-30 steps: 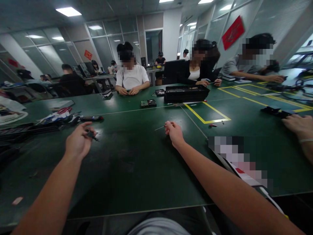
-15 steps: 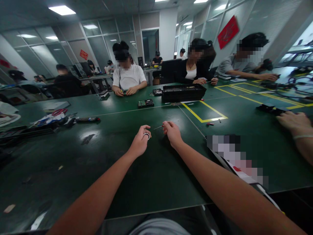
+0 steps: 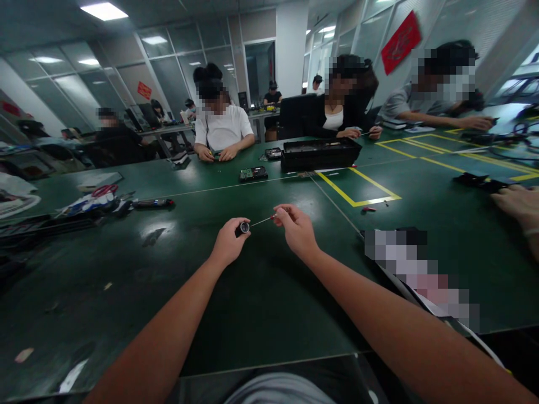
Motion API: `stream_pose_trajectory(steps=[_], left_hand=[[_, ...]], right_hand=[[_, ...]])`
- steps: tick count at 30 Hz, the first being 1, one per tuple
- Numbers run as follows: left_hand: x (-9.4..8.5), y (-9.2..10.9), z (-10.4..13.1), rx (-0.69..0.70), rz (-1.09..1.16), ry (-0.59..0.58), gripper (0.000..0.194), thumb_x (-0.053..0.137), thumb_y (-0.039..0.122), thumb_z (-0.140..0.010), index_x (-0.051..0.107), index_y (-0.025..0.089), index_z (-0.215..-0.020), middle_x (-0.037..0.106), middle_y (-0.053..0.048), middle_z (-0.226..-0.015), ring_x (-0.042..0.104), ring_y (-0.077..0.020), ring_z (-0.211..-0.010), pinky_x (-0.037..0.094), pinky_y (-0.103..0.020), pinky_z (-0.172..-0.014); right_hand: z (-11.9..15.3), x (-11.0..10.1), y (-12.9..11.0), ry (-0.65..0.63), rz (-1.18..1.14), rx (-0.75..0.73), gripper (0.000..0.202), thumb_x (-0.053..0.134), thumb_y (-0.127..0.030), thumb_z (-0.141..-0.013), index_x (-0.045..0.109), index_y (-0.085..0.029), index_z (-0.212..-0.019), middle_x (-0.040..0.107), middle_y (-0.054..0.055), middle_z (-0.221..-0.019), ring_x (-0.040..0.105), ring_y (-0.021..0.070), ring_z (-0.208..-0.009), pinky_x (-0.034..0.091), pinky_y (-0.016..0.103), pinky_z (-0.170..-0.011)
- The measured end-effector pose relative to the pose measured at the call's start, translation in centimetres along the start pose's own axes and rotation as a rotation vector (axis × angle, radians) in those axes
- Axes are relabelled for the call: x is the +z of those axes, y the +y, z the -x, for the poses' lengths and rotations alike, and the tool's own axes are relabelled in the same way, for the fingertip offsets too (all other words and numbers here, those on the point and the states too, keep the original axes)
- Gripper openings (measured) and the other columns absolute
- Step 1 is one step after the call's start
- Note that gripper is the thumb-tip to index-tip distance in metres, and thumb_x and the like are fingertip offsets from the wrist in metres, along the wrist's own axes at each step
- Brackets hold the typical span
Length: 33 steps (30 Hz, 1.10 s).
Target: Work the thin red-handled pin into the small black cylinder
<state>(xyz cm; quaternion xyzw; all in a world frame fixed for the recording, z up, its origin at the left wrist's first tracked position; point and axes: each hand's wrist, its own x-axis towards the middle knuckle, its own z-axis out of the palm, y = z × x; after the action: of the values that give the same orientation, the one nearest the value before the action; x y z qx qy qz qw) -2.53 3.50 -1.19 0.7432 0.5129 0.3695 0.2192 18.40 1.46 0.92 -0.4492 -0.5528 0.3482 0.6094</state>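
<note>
My left hand is closed around a small black cylinder with a silver rim, its round end turned toward me. Between the fingertips of my right hand is a thin screwdriver with a red part near the fingers. Its slim metal shaft points left and reaches close to the cylinder; whether the tip touches it I cannot tell. Both hands are held above the green table.
A circuit-board device and a long black case lie ahead. To the left are a dark pen-like tool and a cluttered black tray. A small red piece lies near yellow tape. Co-workers sit opposite; another person's hand is at right.
My left hand has moved slightly left and turned, so the cylinder's round end faces me. The screwdriver shaft now shows longer between the hands. The view has shifted a little.
</note>
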Motion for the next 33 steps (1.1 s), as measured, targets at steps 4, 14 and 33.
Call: stream_pose_trajectory(steps=[4, 14, 33], left_hand=[[0.1, 0.0, 0.0, 0.012, 0.029, 0.034, 0.036, 0.069, 0.017, -0.082, 0.069, 0.025, -0.118, 0.066, -0.008, -0.124, 0.059, -0.0283, -0.12, 0.042, -0.049, -0.11], [0.1, 0.1, 0.1, -0.057, 0.093, 0.017, 0.036, 0.073, 0.024, -0.083, 0.07, 0.024, -0.118, 0.07, -0.007, -0.123, 0.061, -0.0288, -0.118, 0.043, -0.05, -0.109], [0.2, -0.8, 0.0, -0.091, 0.066, 0.049, 0.04, 0.076, 0.02, -0.08, 0.072, 0.025, -0.12, 0.071, -0.004, -0.122, 0.064, -0.0251, -0.117, 0.044, -0.043, -0.109]], right_hand=[[0.4, 0.4, -0.4, -0.036, -0.029, -0.02, 0.025, 0.059, -0.046, -0.09, 0.069, -0.023, -0.094, 0.071, 0.004, -0.084, 0.065, 0.019, -0.077, 0.051, 0.035, -0.076], [0.3, 0.4, 0.4, -0.062, 0.045, 0.006, 0.023, 0.06, -0.042, -0.091, 0.071, -0.022, -0.096, 0.073, 0.004, -0.086, 0.067, 0.0194, -0.079, 0.05, 0.035, -0.077], [0.4, -0.2, -0.9, -0.186, 0.54, -0.167, 0.017, 0.061, -0.034, -0.093, 0.069, -0.018, -0.093, 0.07, 0.002, -0.079, 0.062, 0.0152, -0.069, 0.042, 0.028, -0.065]])
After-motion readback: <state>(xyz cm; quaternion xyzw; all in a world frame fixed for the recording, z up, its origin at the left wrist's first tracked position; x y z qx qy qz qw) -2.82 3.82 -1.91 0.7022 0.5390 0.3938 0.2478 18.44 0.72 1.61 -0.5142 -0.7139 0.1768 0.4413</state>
